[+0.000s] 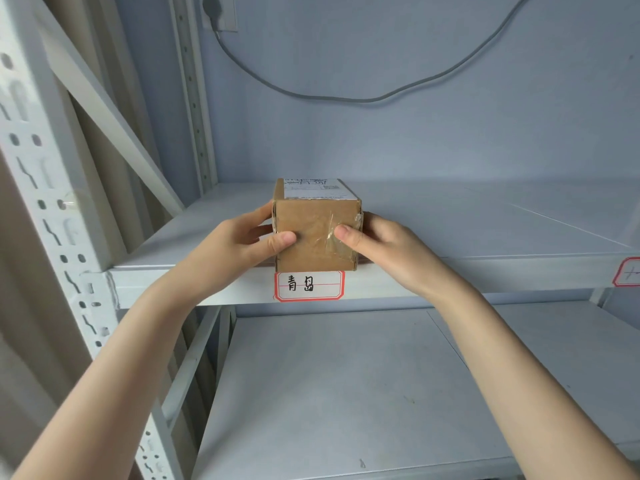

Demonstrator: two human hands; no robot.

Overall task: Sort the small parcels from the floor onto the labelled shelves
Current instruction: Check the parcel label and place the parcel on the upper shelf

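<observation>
A small brown cardboard parcel (313,220) with a white shipping label on top and clear tape on its front sits at the front edge of the upper white shelf (450,230). Directly below it, on the shelf's front rail, is a red-bordered label (309,285) with handwritten characters. My left hand (239,240) grips the parcel's left side, thumb on the front face. My right hand (377,244) grips its right side, thumb also on the front.
A second red-bordered label (627,276) shows at the right edge of the same rail. A lower white shelf (346,375) lies beneath. A perforated metal upright (52,202) stands at the left. A grey cable (346,98) hangs on the back wall.
</observation>
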